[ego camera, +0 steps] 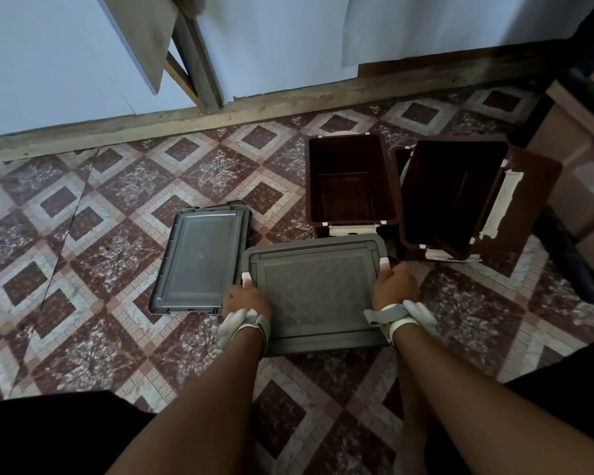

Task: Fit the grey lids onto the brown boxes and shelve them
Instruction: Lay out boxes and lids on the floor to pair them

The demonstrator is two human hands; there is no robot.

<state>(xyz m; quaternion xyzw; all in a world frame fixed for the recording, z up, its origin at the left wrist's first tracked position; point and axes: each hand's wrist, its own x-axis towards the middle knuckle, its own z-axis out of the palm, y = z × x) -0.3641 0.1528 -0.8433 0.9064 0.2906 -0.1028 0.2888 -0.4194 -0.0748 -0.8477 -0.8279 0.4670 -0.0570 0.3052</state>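
Observation:
A grey lid (318, 291) lies flat in front of me, covering a box whose body is hidden beneath it. My left hand (246, 298) grips its left edge by a white latch, and my right hand (395, 286) grips its right edge by the other white latch. Another grey lid (201, 258) rests on the floor to the left. Two open brown boxes stand beyond: one upright (350, 181), one tilted (453, 197) to its right, both with white latches hanging.
Patterned tile floor (117, 217) stretches to the left. A wooden beam (220, 113) runs along the pale wall behind. Dark furniture and cardboard (580, 138) crowd the right side. My dark-clothed knees fill the bottom corners.

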